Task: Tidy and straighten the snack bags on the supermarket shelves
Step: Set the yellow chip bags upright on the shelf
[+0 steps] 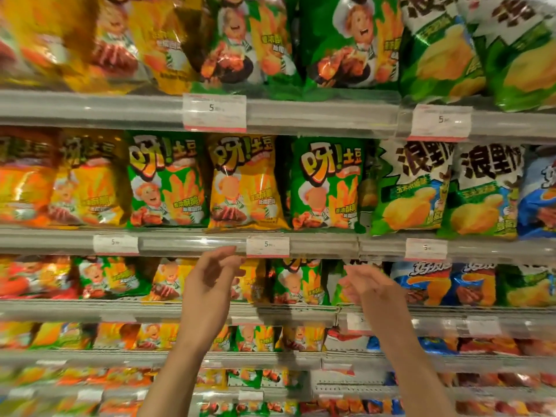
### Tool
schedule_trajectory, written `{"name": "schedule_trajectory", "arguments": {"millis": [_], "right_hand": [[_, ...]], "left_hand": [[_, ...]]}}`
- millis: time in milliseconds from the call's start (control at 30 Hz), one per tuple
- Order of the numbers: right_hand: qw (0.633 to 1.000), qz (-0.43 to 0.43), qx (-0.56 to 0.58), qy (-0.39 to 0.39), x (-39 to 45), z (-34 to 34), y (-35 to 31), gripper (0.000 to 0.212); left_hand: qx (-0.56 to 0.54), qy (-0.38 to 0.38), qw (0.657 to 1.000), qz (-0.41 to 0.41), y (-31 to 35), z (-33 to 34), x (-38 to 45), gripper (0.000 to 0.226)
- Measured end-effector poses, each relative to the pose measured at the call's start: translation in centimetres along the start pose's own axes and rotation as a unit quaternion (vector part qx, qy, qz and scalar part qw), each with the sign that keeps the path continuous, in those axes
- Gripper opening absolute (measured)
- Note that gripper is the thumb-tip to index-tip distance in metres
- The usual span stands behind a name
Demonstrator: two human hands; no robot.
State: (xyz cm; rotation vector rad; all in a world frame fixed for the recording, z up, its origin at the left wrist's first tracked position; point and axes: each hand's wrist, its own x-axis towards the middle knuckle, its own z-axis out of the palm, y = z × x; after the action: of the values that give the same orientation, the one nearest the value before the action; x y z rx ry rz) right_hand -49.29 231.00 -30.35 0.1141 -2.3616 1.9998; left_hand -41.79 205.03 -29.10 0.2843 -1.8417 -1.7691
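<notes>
Head view: I see my left hand [210, 275] and right hand [368, 285] raised, fingers loosely spread and holding nothing, just below a shelf edge [192, 243]. A yellow snack bag [245, 182] and green snack bag [326, 183] stand upright above my fingertips, untouched.

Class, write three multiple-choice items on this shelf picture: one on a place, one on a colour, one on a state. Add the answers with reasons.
1. Where is the left hand?
A. Just below the shelf rail
B. On the top shelf
C. On the floor

2. What colour is the bag above that hand?
A. Blue
B. Yellow
C. Purple

3. What is the right hand doing?
A. Gripping a bag
B. Holding a price tag
C. Holding nothing, fingers open

Answers: A, its fingertips reach the rail's edge; B, the pack is yellow; C, the fingers are spread, with nothing in them.
</notes>
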Motion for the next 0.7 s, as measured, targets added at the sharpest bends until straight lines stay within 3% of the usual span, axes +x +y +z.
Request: {"name": "schedule_trajectory", "arguments": {"millis": [367, 533, 700], "right_hand": [[0.998, -0.033, -0.05, 0.003, 3.3, 5.4, -1.6, 0.013], [0.997, -0.061, -0.016, 0.035, 4.3, 8.2, -4.4, 0.014], [0.981, -0.17, -0.075, 0.058, 5.3, 12.6, -7.3, 0.011]], "left_hand": [[0.022, 0.015, 0.999, 0.041, 0.6, -2.9, 6.0, 0.012], [0.068, -0.061, 0.993, 0.08, 1.3, -4.1, 10.1, 0.014], [0.139, -0.075, 0.978, 0.136, 1.5, -4.9, 12.8, 0.028]]}}
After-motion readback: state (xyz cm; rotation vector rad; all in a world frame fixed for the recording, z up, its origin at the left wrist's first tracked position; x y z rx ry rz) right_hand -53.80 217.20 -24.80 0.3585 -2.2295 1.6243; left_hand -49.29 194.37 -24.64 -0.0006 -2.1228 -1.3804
